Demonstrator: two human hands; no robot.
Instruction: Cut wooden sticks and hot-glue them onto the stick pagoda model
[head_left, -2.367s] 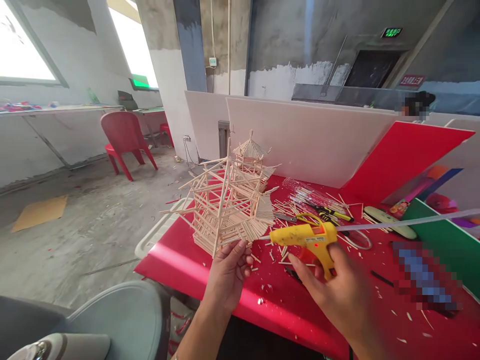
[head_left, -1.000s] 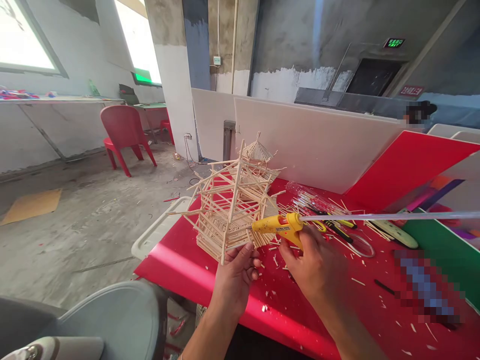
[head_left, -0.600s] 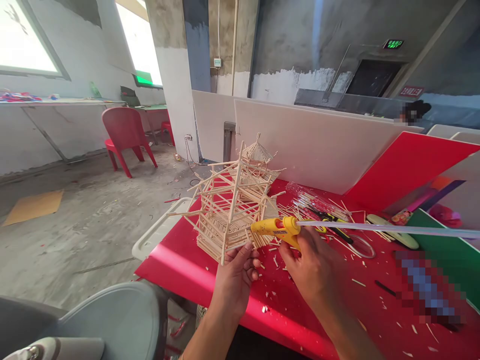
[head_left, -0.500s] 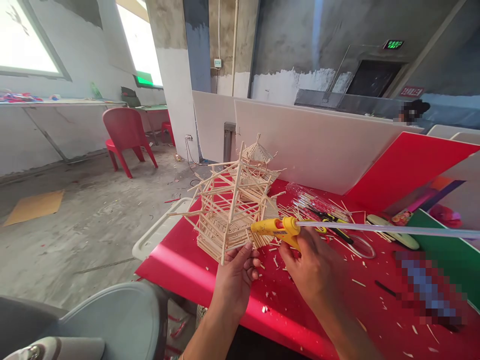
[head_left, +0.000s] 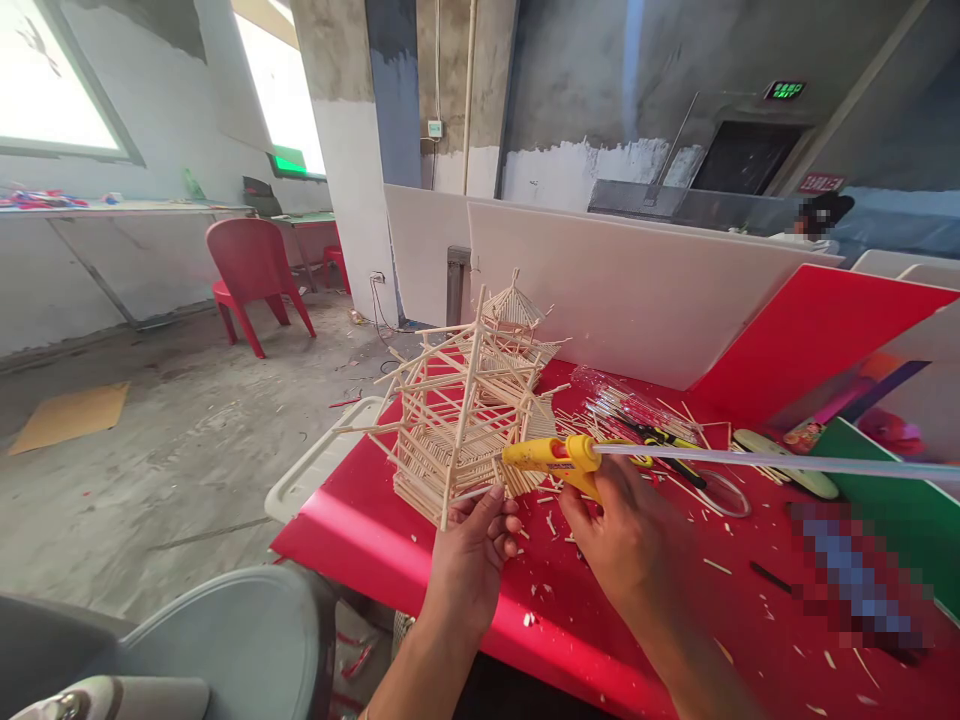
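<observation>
My right hand (head_left: 626, 525) is wrapped round the grip of a yellow hot glue gun (head_left: 551, 455). A long translucent glue stick (head_left: 750, 457) runs out of its back to the right. The gun's nozzle points left at the near side of a pagoda-like model (head_left: 431, 455) built from thin wooden sticks. My left hand (head_left: 480, 540) is closed, thumb and fingertips pinching a thin pale wooden stick (head_left: 469, 493) at the model's lower front edge. Whether nozzle and sticks touch is too small to tell. Behind stands a taller stick tower with a pointed roof (head_left: 514, 305).
On the red table (head_left: 600, 620) lie stick scraps, a plastic bag of sticks (head_left: 630, 400), yellow-and-black pliers (head_left: 667, 440) and a roll of clear tape (head_left: 724, 495). White boards (head_left: 615, 290) stand behind. A grey round stool (head_left: 232, 640) is at lower left. A person (head_left: 817, 225) is beyond the boards.
My hands, the glue gun and the model stay almost in place. The person behind the boards has risen a little further into view.
</observation>
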